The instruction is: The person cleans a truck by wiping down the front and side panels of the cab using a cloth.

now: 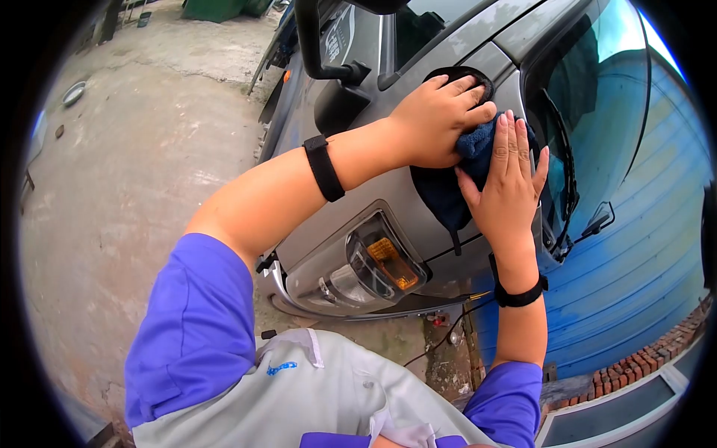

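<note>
A dark blue cloth (474, 143) lies bunched on the grey bodywork of a vehicle (396, 187), beside the windshield. My left hand (433, 123) is on top of the cloth, its fingers bent over the dark material. Close beside it, my right hand (508, 179) lies flat against the cloth with straight fingers and the thumb spread out. Part of the dark material hangs below the hands and ends in a narrow tail. The palms and the cloth under them are hidden.
A headlight (373, 265) with an amber lamp sits below my hands. The black side mirror (343, 104) juts out at upper left. The windshield wiper (564, 164) is close to my right hand. A blue corrugated wall (627, 261) and stacked bricks (635, 362) stand at right.
</note>
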`<state>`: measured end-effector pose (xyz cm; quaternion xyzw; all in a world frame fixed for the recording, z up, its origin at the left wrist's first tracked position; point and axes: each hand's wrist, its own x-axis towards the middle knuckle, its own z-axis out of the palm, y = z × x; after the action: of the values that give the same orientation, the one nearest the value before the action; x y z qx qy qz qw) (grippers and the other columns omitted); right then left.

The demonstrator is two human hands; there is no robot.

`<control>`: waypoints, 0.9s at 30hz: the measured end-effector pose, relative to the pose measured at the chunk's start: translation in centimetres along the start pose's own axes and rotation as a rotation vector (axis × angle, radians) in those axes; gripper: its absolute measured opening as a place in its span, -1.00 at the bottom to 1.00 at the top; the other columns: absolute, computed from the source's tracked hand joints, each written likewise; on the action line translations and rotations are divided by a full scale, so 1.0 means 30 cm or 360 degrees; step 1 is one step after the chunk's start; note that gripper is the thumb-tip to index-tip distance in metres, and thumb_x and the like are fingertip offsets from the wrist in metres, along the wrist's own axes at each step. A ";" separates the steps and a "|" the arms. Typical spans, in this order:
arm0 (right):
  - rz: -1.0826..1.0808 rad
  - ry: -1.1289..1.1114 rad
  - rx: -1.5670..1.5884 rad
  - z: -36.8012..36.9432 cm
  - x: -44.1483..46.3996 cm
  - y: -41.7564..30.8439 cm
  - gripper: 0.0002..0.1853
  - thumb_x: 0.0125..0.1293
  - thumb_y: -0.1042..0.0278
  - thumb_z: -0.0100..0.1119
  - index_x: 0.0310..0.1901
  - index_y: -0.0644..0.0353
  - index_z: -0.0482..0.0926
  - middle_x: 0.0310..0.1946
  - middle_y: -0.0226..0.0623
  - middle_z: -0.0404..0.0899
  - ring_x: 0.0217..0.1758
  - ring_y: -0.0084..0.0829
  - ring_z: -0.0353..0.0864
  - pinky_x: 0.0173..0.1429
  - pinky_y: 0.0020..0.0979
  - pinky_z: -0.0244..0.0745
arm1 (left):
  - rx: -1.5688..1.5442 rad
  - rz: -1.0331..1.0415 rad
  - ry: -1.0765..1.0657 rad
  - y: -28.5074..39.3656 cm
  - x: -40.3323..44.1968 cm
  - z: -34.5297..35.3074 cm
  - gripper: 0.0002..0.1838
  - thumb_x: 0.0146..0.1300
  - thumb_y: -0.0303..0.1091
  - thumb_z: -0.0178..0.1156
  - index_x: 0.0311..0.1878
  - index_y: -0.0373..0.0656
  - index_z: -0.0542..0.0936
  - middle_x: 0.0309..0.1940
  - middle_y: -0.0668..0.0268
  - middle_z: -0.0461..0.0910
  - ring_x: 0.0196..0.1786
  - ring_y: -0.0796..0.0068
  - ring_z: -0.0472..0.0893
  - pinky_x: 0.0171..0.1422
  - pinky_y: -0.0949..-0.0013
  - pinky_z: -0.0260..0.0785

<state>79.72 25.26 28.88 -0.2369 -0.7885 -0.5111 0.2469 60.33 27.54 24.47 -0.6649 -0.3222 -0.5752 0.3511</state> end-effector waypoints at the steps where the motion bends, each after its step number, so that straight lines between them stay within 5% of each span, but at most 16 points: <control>1: -0.0007 0.0000 -0.0006 0.001 0.032 0.004 -0.01 0.17 -0.09 0.36 0.56 0.21 0.20 0.54 -0.22 0.31 0.66 -0.33 0.18 0.70 0.03 -0.36 | -0.0009 -0.0020 -0.0015 -0.004 0.018 -0.005 -0.26 -0.10 -0.33 0.42 0.28 -0.07 0.49 0.27 -0.07 0.54 0.45 -0.05 0.43 0.45 0.01 0.31; 8: -0.0027 0.0022 -0.0033 0.023 0.219 0.069 -0.01 0.21 -0.08 0.36 0.56 0.24 0.17 0.55 -0.17 0.29 0.65 -0.29 0.18 0.69 0.08 -0.34 | -0.0306 -0.0054 -0.0033 -0.157 0.151 -0.003 -0.27 -0.03 -0.46 0.39 0.34 -0.04 0.52 0.42 -0.06 0.43 0.46 -0.07 0.42 0.55 0.04 0.24; 17: 0.0058 0.0051 0.0117 0.024 0.160 0.033 -0.02 0.24 0.02 0.37 0.58 0.23 0.11 0.54 -0.15 0.28 0.66 -0.25 0.16 0.68 0.14 -0.27 | -0.0482 -0.0133 -0.0139 -0.094 0.150 -0.031 -0.38 -0.06 -0.51 0.37 0.20 -0.11 0.60 0.15 0.17 0.65 0.33 0.06 0.54 0.40 0.18 0.43; 27: -0.0001 0.0010 0.0148 0.024 0.100 -0.025 -0.03 0.24 0.11 0.36 0.58 0.27 0.09 0.53 -0.15 0.30 0.67 -0.23 0.15 0.66 0.17 -0.22 | -0.0535 -0.0392 0.0014 0.010 0.040 -0.021 -0.33 -0.12 -0.54 0.38 0.21 -0.12 0.57 0.13 0.21 0.66 0.27 0.02 0.53 0.35 0.12 0.44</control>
<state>76.83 26.01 30.00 -0.2233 -0.8107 -0.4748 0.2598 60.41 26.87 25.68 -0.6670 -0.2990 -0.6625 0.1636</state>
